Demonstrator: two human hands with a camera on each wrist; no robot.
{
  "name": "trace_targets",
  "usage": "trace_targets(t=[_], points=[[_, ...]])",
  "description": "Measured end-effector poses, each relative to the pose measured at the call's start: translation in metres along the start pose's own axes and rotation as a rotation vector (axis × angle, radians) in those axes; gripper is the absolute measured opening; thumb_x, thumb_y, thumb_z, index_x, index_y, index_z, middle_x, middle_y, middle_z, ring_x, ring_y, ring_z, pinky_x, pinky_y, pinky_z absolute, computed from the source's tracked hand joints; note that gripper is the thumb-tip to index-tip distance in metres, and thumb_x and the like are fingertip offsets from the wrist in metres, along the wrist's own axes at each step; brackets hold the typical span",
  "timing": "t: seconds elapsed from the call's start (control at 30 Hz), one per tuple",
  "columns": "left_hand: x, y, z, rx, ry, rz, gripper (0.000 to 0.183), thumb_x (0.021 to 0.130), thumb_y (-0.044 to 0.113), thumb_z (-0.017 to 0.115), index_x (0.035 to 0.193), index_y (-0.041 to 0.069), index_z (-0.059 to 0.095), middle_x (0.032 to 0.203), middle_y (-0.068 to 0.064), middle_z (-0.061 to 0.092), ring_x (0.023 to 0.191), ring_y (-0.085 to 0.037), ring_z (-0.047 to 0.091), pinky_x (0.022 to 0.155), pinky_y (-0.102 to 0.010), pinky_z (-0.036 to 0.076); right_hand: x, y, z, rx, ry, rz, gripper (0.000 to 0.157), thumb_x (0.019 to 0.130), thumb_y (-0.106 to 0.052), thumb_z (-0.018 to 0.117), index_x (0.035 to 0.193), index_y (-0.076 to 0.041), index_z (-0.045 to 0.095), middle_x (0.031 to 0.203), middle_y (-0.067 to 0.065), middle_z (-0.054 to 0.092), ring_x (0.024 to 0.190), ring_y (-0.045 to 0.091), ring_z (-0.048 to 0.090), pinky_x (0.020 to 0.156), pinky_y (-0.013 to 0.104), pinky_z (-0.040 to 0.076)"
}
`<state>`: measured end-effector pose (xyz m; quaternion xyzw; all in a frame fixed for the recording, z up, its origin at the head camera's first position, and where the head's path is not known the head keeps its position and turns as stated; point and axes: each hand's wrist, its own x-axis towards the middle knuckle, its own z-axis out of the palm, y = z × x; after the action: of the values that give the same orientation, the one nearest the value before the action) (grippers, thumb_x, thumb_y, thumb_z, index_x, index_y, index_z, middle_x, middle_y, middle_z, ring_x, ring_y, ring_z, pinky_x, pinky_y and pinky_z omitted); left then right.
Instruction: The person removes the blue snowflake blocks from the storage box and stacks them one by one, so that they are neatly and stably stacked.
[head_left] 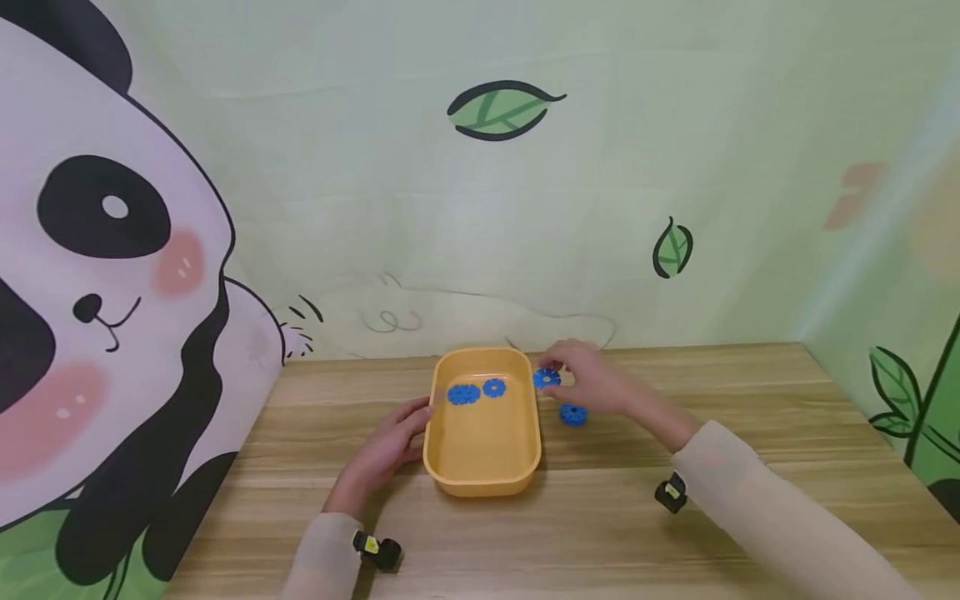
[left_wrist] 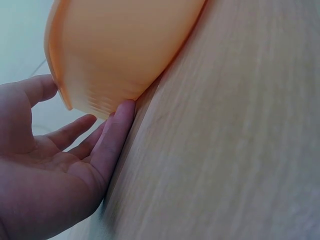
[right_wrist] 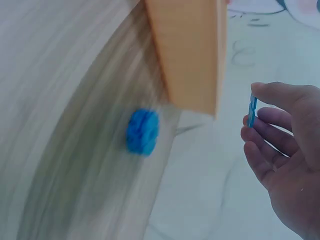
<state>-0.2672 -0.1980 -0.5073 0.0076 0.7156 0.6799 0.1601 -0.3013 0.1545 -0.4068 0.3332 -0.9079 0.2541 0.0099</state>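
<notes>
A yellow plastic tray [head_left: 483, 450] stands on the table, with several blue notched discs [head_left: 464, 394] lying flat in its far half. At the tray's left side my left hand [head_left: 393, 442] rests against it. In the left wrist view its thumb [left_wrist: 42, 89] touches the rim and the loosely extended fingers [left_wrist: 117, 135] lie along the outer wall. My right hand [head_left: 588, 379] pinches one blue notched disc [right_wrist: 252, 111] between thumb and fingertips, above the table just right of the tray. Below that hand a small stack of blue notched discs [head_left: 573, 415] sits on the wood.
The wood-grained table [head_left: 600, 533] ends at a backdrop wall [head_left: 360, 167] printed with leaves and a large panda [head_left: 105, 333]. Each wrist wears a small black camera [head_left: 671, 492] on a strap over a light sleeve [head_left: 780, 508].
</notes>
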Motion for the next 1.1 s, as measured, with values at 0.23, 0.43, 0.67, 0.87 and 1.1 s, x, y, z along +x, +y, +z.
trace_targets(t=[0.23, 0.43, 0.67, 0.87, 1.1], points=[[-0.001, 0.000, -0.001, 0.015, 0.013, -0.001, 0.060, 0.111, 0.040, 0.055, 0.160, 0.008, 0.042, 0.157, -0.019, 0.051, 0.140, -0.034, 0.055, 0.103, -0.046, 0.057, -0.014, 0.030, 0.003, -0.009, -0.012, 0.044, 0.032, 0.095, -0.017, 0.081, 0.120, 0.001, 0.072, 0.112, 0.008, 0.073, 0.106, 0.027, 0.067, 0.095, 0.048, 0.059], [0.000, 0.000, 0.000, 0.001, 0.000, 0.011, 0.059, 0.111, 0.037, 0.055, 0.160, 0.006, 0.042, 0.156, -0.021, 0.051, 0.139, -0.035, 0.055, 0.103, -0.047, 0.057, -0.022, 0.047, 0.017, -0.023, -0.017, 0.071, 0.030, 0.094, -0.014, 0.082, 0.118, 0.002, 0.072, 0.110, 0.010, 0.073, 0.106, 0.029, 0.067, 0.094, 0.048, 0.058], [0.000, 0.000, -0.001, 0.009, 0.005, 0.003, 0.060, 0.111, 0.040, 0.055, 0.160, 0.008, 0.042, 0.157, -0.021, 0.050, 0.138, -0.035, 0.056, 0.103, -0.047, 0.057, -0.029, 0.059, 0.030, -0.018, 0.005, 0.051, 0.031, 0.091, -0.010, 0.083, 0.115, 0.004, 0.072, 0.108, 0.012, 0.073, 0.103, 0.032, 0.068, 0.092, 0.050, 0.058], [-0.001, -0.001, -0.001, -0.003, 0.000, 0.012, 0.060, 0.111, 0.038, 0.055, 0.160, 0.007, 0.041, 0.157, -0.022, 0.049, 0.138, -0.036, 0.056, 0.103, -0.047, 0.057, -0.032, 0.062, 0.036, -0.028, -0.002, 0.062, 0.032, 0.092, -0.014, 0.084, 0.117, 0.001, 0.072, 0.110, 0.011, 0.073, 0.104, 0.028, 0.068, 0.093, 0.049, 0.058], [0.000, -0.001, -0.002, 0.008, 0.008, 0.003, 0.060, 0.110, 0.041, 0.056, 0.160, 0.010, 0.043, 0.156, -0.018, 0.052, 0.136, -0.032, 0.058, 0.103, -0.047, 0.057, -0.032, 0.064, 0.041, -0.040, -0.001, 0.039, 0.031, 0.091, -0.012, 0.085, 0.115, 0.002, 0.072, 0.109, 0.011, 0.073, 0.102, 0.030, 0.069, 0.092, 0.049, 0.059]])
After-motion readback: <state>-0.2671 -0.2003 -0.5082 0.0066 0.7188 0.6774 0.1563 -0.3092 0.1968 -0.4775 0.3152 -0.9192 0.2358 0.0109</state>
